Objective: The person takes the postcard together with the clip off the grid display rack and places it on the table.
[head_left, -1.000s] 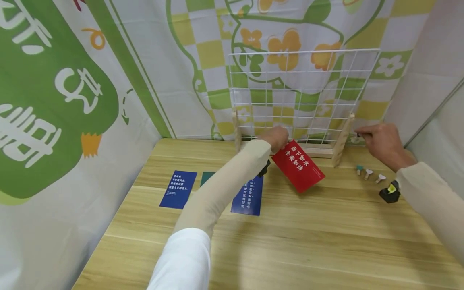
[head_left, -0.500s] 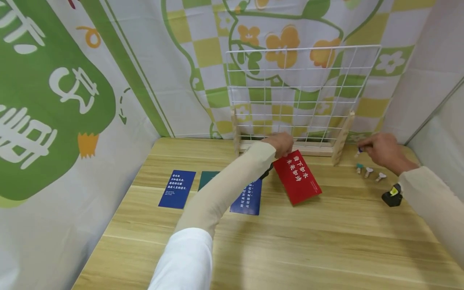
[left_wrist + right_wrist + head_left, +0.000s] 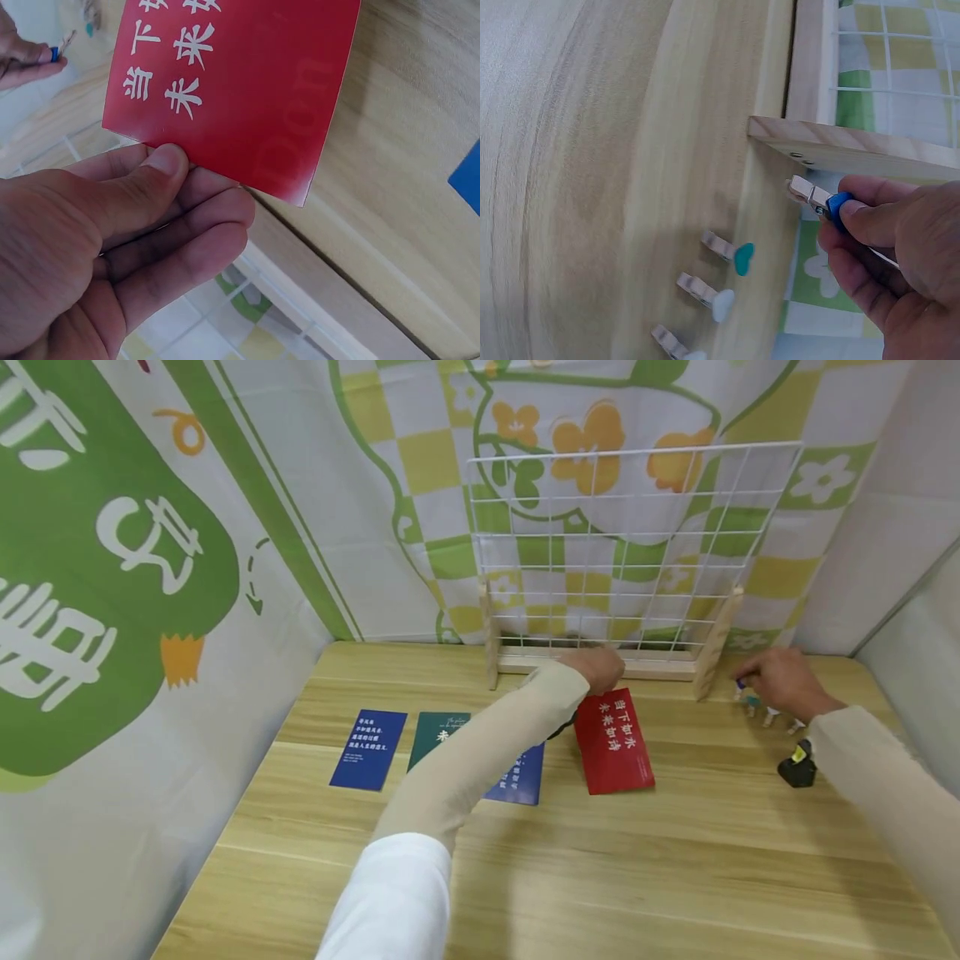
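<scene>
My left hand pinches the edge of a red card with white lettering between thumb and fingers. In the left wrist view the thumb lies over the card's corner area. At the right my right hand holds a small wooden clothespin by its blue end, between thumb and forefinger. Below it on the table lie several more clothespins, one with a teal heart and others with white hearts. Behind the left hand stands a white wire grid in a wooden base.
Left of the red card lie a dark blue card, a green card and another blue card, partly behind the left sleeve. The grid's wooden foot stands between the hands. A printed cloth hangs behind.
The left hand has lowered the red card toward the table and turned it more upright in view. The right hand has come down with the blue clothespin, close to the others.
</scene>
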### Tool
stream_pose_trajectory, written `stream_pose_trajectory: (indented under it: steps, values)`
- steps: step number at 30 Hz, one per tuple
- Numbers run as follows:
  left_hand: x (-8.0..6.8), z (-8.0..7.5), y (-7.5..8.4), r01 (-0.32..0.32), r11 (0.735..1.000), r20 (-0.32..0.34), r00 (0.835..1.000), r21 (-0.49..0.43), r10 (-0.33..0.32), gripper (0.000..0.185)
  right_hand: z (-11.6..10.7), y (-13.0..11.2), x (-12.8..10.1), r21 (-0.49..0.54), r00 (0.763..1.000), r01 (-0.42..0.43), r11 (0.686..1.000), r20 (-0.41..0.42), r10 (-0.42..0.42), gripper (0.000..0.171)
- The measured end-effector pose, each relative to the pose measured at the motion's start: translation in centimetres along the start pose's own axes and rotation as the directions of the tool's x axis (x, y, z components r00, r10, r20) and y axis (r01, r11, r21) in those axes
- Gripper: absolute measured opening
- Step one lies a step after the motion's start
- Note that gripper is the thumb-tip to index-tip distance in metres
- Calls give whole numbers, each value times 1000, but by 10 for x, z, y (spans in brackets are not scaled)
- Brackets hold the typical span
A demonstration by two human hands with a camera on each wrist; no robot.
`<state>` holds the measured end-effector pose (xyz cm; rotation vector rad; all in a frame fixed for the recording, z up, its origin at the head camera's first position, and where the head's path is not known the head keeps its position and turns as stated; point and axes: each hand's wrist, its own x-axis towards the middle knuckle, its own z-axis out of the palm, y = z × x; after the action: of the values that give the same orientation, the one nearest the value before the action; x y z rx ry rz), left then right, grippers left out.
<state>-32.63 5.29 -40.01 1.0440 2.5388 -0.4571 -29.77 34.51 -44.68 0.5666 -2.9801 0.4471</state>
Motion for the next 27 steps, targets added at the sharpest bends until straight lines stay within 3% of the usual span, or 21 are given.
stream_pose_trajectory:
  steps: [4,7,9,11,14,15,19,27]
  values:
    - [10,1,7,-14,1000,17,1000,27,13,28,4,1,1,16,999,-15,1000,46,14,18]
    - [33,10,11,-14,998,31,999,68,12,30,7,2,3,30,997,-33,999,78,30,18]
    - [61,27,10,-35,993,8,999,112,35,31,11,4,4,39,995,-44,998,91,40,19]
    - [73,37,13,-43,990,6,999,135,43,32,15,6,4,49,995,-45,998,96,41,20]
    - [67,37,17,-70,986,2,997,148,71,31,20,9,3,50,995,-40,998,95,36,20]
    - [54,29,21,-70,986,28,997,152,67,29,22,9,3,50,995,-39,998,93,34,20]
    - [32,21,29,-48,991,15,999,122,46,30,27,12,3,47,997,-33,998,73,30,21]
    - [30,26,34,-62,980,-5,998,190,65,26,31,13,4,44,999,-22,999,45,20,19]
